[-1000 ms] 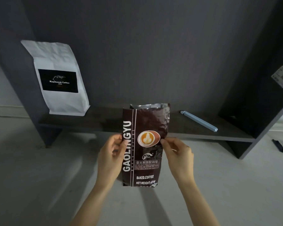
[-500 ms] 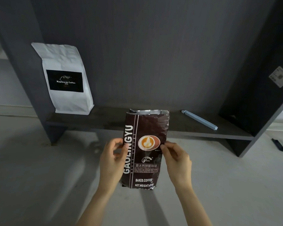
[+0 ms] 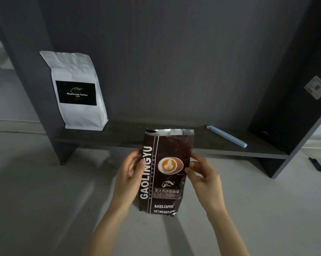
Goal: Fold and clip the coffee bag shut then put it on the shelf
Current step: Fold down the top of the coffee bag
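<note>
From the head camera we see the brown coffee bag upright in front of the shelf, its top open. Our left hand and right hand close their fingers on its side edges. A blue clip lies on the shelf.

Bare indoor room, dark grey shelf unit on pale floor, white coffee bag shelved

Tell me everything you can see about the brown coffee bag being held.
The brown coffee bag is glossy dark foil with white GAOLINGYU lettering up its side, a latte-cup picture and BAKED.COFFEE print. It is held upright, slightly tilted, in front of the shelf. Its silver-lined top is open and unfolded. The left hand and right hand pinch its side edges.
</note>
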Action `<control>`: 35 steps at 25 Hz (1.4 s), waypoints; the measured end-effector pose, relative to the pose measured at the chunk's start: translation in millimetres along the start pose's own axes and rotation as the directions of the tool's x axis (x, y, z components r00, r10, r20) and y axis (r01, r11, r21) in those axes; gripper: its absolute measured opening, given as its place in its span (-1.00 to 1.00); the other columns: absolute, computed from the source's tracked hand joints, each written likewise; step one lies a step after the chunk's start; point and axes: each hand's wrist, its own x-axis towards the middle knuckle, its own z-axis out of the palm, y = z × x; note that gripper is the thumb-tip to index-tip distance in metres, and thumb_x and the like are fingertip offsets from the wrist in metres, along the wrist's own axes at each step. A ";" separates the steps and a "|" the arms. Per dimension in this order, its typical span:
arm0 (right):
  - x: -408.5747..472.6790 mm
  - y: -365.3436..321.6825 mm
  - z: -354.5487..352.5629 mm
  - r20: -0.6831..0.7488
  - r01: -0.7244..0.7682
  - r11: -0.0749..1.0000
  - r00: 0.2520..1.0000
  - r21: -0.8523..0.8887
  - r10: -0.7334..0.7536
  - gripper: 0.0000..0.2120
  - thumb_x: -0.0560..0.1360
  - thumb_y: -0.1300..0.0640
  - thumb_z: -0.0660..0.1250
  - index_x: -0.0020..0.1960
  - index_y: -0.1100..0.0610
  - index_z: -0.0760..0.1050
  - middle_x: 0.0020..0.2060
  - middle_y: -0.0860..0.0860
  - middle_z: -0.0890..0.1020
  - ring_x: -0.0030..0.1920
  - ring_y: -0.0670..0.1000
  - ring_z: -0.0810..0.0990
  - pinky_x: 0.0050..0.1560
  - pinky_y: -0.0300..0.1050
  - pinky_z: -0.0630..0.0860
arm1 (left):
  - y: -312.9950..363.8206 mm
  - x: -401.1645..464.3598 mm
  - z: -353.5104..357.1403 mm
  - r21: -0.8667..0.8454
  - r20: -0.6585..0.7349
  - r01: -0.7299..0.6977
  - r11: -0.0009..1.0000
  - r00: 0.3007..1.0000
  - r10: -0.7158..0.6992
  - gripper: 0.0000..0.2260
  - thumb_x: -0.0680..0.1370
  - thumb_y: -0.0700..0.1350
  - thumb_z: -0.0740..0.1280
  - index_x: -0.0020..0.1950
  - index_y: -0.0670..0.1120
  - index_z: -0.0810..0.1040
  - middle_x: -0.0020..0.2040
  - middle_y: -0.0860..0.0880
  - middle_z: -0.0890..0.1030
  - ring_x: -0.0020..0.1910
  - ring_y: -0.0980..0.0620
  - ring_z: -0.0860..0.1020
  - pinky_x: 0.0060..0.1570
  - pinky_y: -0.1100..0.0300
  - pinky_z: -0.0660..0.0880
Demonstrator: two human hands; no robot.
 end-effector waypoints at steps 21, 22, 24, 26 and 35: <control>-6.1 0.2 -4.4 0.032 0.035 0.982 0.999 0.187 -0.042 -0.59 0.48 0.43 0.13 -0.33 -0.01 0.49 -0.39 -0.16 0.60 -0.32 -0.17 0.51 -0.32 -0.44 0.43 | 0.9 0.8 -13.0 0.032 0.104 0.019 0.999 0.994 -0.022 -0.70 0.50 -0.38 0.13 -0.31 -0.05 0.47 -0.36 0.22 0.65 -0.31 0.31 0.56 -0.28 0.51 0.43; -7.1 0.5 -5.1 0.029 0.029 0.984 0.999 0.175 -0.034 -0.57 0.48 0.42 0.12 -0.34 -0.02 0.51 -0.37 -0.14 0.59 -0.31 -0.17 0.51 -0.32 -0.44 0.42 | 1.5 1.7 -14.0 0.032 0.109 0.031 0.999 0.993 -0.034 -0.69 0.50 -0.37 0.13 -0.32 -0.05 0.48 -0.36 0.22 0.65 -0.31 0.31 0.55 -0.27 0.51 0.43; -8.9 -1.8 -8.0 0.038 0.014 0.986 0.999 0.164 -0.021 -0.57 0.48 0.38 0.10 -0.34 -0.05 0.54 -0.37 -0.16 0.61 -0.29 -0.18 0.52 -0.30 -0.41 0.43 | 4.0 3.6 -17.4 0.039 0.114 0.042 0.998 0.992 -0.046 -0.71 0.51 -0.29 0.15 -0.31 -0.01 0.52 -0.34 0.22 0.65 -0.27 0.29 0.56 -0.17 0.41 0.45; -9.3 -5.5 -11.5 0.098 -0.008 0.982 0.995 0.191 -0.010 -0.66 0.50 0.27 0.13 -0.28 -0.04 0.55 -0.33 -0.20 0.64 -0.23 -0.20 0.54 -0.23 -0.41 0.45 | 5.8 3.5 -21.7 0.070 0.163 0.015 0.997 0.986 -0.026 -0.83 0.45 -0.06 0.21 -0.24 0.08 0.58 -0.25 0.24 0.65 -0.16 0.26 0.56 -0.04 0.28 0.45; -12.8 0.3 -9.0 0.227 -0.070 0.989 0.973 0.127 0.040 -0.46 0.42 0.34 0.29 0.23 -0.14 0.27 0.07 -0.13 0.55 0.19 -0.10 0.48 0.24 0.04 0.43 | -2.2 -5.9 -19.6 0.026 0.372 0.102 0.994 0.922 -0.104 -0.48 0.39 -0.26 0.30 0.24 0.14 0.26 0.14 0.24 0.45 0.01 0.52 0.46 -0.07 0.59 0.38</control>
